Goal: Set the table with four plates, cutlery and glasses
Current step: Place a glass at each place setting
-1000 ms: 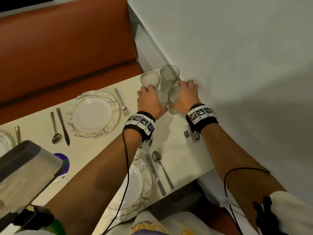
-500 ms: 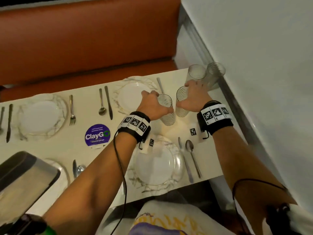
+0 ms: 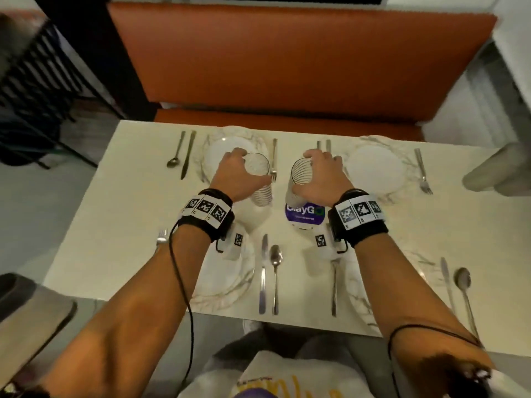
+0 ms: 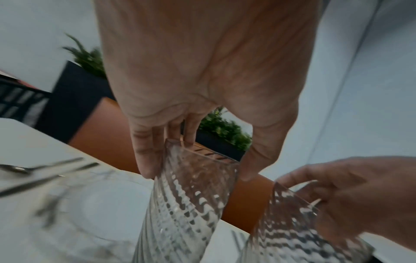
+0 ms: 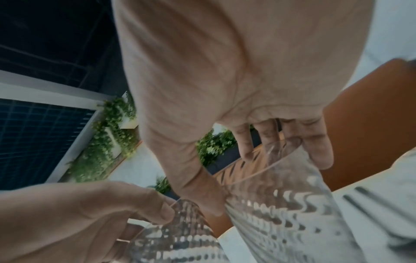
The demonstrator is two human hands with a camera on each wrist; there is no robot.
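Ribbed clear glasses, one per hand, carried above worktop point(image 3: 115, 179) centre. Left hand point(image 3: 234, 176) fingers point(image 4: 144, 151) curled round rim of left glass point(image 3: 260, 182); right hand point(image 3: 323, 179) likewise grips right glass point(image 3: 300, 182). Four marbled white plates and cutlery already laid. Judgement: lower each upright beside far plate point(image 3: 373, 168), clear of fork point(image 3: 273, 162); release only once base sits flat.

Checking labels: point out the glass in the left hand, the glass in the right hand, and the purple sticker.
Left-hand glass point(image 3: 260, 179), head view, ribbed wall.
Right-hand glass point(image 3: 300, 175), head view, ribbed wall.
Purple sticker point(image 3: 304, 218), head view, lower printed face.
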